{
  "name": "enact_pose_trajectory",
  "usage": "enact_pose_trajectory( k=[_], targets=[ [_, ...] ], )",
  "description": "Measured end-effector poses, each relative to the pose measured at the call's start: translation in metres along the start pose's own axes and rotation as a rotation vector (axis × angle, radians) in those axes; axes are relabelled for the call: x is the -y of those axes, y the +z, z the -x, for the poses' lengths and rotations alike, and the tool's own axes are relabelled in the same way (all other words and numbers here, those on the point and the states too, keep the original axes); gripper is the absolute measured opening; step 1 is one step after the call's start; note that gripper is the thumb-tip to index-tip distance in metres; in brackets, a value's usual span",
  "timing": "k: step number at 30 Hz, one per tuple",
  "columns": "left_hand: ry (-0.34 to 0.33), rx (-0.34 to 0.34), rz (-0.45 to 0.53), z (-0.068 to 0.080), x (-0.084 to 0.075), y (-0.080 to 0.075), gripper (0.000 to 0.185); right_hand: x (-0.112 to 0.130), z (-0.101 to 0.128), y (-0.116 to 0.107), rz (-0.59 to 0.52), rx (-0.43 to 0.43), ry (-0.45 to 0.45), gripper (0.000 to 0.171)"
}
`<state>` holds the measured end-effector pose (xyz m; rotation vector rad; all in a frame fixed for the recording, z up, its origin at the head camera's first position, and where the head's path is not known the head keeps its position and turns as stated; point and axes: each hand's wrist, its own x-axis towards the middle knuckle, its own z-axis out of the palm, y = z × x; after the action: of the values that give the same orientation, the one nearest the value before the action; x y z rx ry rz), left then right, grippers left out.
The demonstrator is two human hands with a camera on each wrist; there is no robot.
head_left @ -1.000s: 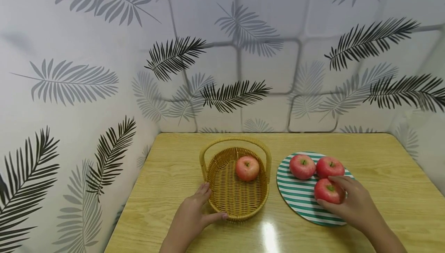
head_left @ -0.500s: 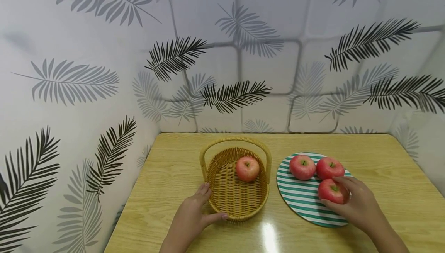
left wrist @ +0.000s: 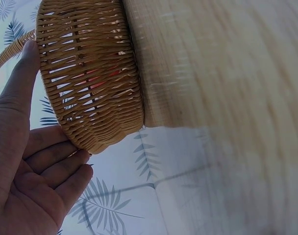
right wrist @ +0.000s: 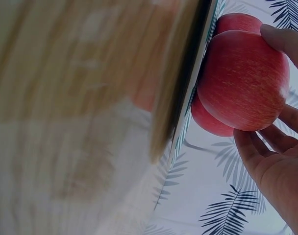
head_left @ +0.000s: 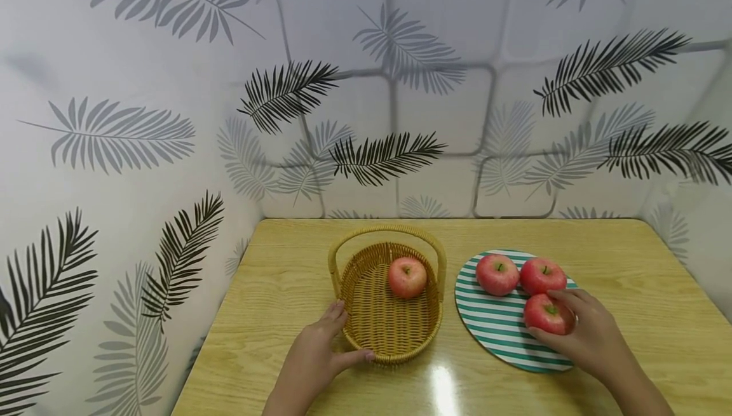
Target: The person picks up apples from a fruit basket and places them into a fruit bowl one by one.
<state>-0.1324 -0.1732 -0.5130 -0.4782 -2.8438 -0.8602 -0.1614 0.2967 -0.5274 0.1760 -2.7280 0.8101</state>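
Note:
My right hand (head_left: 586, 333) grips a red apple (head_left: 549, 314) between thumb and fingers, low over the near right part of a round green-and-white striped placemat (head_left: 492, 330). Two more red apples (head_left: 497, 274) sit just behind it on the mat. In the right wrist view the held apple (right wrist: 242, 81) overlaps the others, with the fingertips on its side. My left hand (head_left: 317, 352) rests against the near left side of a woven basket (head_left: 389, 333), thumb at the rim and fingers extended along the wall (left wrist: 90, 73). Inside the basket lies one paler red apple (head_left: 407, 277).
The basket's arched handle (head_left: 389, 228) stands up over its back. Everything rests on a light wooden table (head_left: 274, 263), whose far edge meets a wall (head_left: 366, 187) with feather-like leaf prints. Light glares off the tabletop between the basket and the mat.
My right hand and the apple it grips have shifted slightly to the right over the mat, then stayed there. The left hand and the basket have not moved.

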Motion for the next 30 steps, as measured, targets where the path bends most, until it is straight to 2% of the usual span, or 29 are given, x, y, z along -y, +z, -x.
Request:
enact_pose_trajectory(
  k=[12, 22, 30],
  targets=[
    [0.008, -0.008, 0.017, 0.000, 0.000, 0.000, 0.091, 0.003, -0.002, -0.003, -0.004, 0.078, 0.037, 0.081],
    [-0.005, -0.009, 0.025, 0.000, -0.003, -0.002, 0.091, 0.007, 0.000, -0.004, -0.001, 0.082, 0.024, 0.084],
    [-0.005, -0.001, 0.013, 0.000, 0.000, 0.000, 0.092, 0.012, -0.002, -0.003, -0.004, 0.041, -0.023, 0.077]
  ],
)
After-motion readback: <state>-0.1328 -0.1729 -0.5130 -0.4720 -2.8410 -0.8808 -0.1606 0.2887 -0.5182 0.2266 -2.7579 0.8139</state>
